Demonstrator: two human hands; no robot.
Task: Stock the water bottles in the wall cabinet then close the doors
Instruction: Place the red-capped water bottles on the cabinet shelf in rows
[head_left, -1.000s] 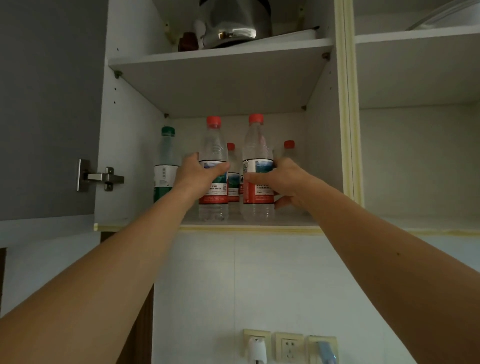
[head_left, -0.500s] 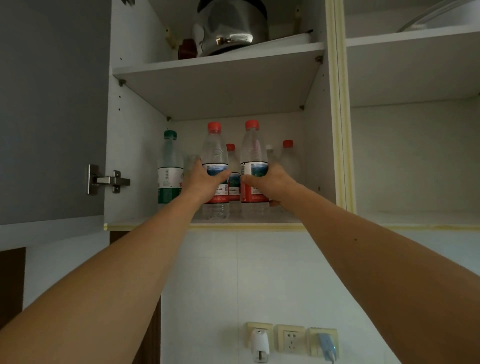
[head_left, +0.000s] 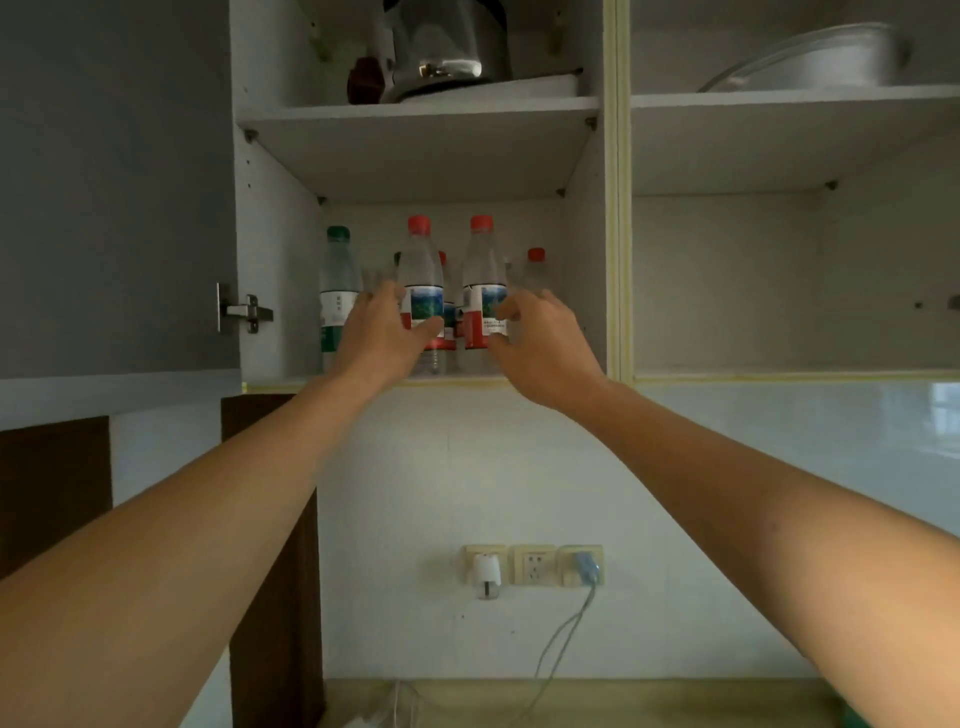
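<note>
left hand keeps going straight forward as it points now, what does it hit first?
Most likely the front red-capped bottle on the lower shelf: the left hand is open just in front of its label, fingers aimed at it. The gap cannot be judged; they may already touch.

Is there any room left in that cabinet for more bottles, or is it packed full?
The lower right compartment looks bare from its divider rightward. The lower left shelf is crowded: a green-capped bottle, two front red-capped bottles and more behind. Both hands block its front edge.
</note>
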